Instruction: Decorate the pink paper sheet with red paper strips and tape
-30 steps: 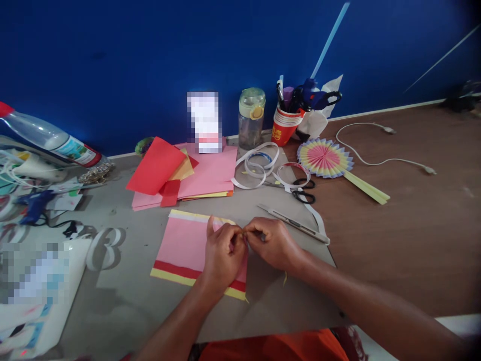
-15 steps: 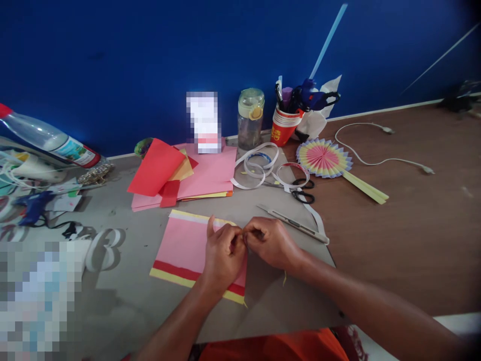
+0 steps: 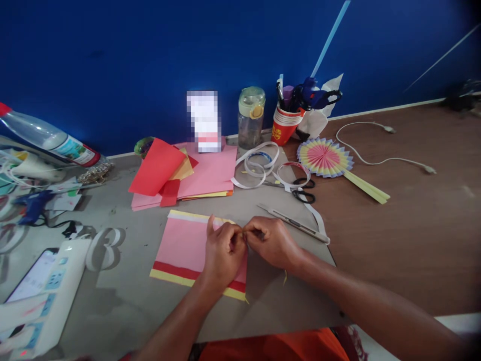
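A pink paper sheet (image 3: 184, 244) lies flat on the grey mat, with a red and a yellow band along its near edge. Along its far edge run a white strip (image 3: 188, 218) and a thin yellow border. My left hand (image 3: 224, 250) rests over the sheet's right part, its fingers curled into a pinch and one finger raised. Just beyond the sheet's right edge, my right hand (image 3: 271, 241) pinches too. The fingertips of both hands meet near the sheet's far right corner. Whatever lies between them is too small and hidden to make out.
Right of my hands lie a craft knife (image 3: 293, 223), black-handled scissors (image 3: 303, 195) and rolls of white tape (image 3: 259, 165). Behind are stacked coloured papers (image 3: 210, 173), a bottle (image 3: 251, 120), a red cup (image 3: 283, 128) and a folded paper fan (image 3: 323, 158). A power strip (image 3: 69, 281) stands left.
Both hands keep nearly the same pinching pose at the sheet's far right corner. The view has shifted very slightly.
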The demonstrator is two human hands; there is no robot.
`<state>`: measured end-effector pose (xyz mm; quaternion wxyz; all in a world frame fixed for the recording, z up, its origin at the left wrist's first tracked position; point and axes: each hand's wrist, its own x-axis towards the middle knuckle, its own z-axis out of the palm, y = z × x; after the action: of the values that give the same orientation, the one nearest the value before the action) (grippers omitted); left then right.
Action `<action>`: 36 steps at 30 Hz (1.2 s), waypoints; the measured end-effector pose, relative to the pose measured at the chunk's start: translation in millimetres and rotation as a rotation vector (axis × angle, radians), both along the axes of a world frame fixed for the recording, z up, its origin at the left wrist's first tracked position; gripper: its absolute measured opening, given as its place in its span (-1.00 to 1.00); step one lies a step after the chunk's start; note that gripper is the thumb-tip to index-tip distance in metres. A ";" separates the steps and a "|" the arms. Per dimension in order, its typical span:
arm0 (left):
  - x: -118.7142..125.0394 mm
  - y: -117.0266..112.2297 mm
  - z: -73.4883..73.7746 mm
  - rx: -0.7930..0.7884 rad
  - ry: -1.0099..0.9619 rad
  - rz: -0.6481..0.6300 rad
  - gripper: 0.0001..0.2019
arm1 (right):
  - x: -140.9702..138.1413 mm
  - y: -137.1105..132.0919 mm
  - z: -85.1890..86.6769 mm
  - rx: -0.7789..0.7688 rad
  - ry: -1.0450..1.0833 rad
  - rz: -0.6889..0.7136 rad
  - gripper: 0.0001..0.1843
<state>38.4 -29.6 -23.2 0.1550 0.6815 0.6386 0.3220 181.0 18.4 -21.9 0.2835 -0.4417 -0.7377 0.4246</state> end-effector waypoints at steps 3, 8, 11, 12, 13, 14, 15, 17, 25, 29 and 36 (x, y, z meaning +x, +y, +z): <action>0.6 -0.2 0.1 0.003 0.001 -0.008 -0.85 | -0.4 -0.8 -0.9 -0.022 -0.002 0.000 -0.86; 0.5 -0.8 0.4 -0.012 -0.014 -0.010 -0.86 | -0.1 -0.4 -0.5 -0.099 0.026 0.005 -0.86; -0.2 -0.9 0.7 -0.021 -0.049 0.002 -0.86 | 0.8 0.8 0.3 -0.094 0.019 0.001 -0.86; -0.5 -0.9 0.8 -0.025 -0.059 0.004 -0.86 | 1.2 1.1 0.5 -0.085 0.011 0.001 -0.85; -0.7 -0.8 0.9 -0.030 -0.065 0.003 -0.87 | 1.4 1.3 0.7 -0.073 0.004 0.001 -0.85; -0.9 -0.6 1.0 -0.036 -0.065 0.000 -0.87 | 1.5 1.3 0.9 -0.055 0.000 0.004 -0.85; -1.0 -0.4 1.1 -0.042 -0.061 -0.002 -0.87 | 1.6 1.1 1.0 -0.033 -0.004 0.006 -0.85; -0.8 -0.1 1.2 -0.039 -0.052 -0.001 -0.86 | 1.3 0.4 1.0 0.008 -0.006 0.008 -0.85; 0.7 -0.1 0.8 -0.036 -0.027 0.000 -0.84 | 0.2 -1.2 -0.8 0.053 -0.023 0.008 -0.85; -0.2 0.1 0.7 -0.035 -0.027 -0.005 -0.85 | 1.2 -0.1 -1.3 0.044 -0.015 0.009 -0.85; 0.3 0.3 2.5 -0.020 -0.011 -0.005 -0.84 | 0.9 0.1 0.6 0.049 -0.031 0.019 -0.86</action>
<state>38.7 -29.3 -20.7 0.1661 0.6798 0.6392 0.3189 182.0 18.5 -21.3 0.2789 -0.4339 -0.7564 0.4022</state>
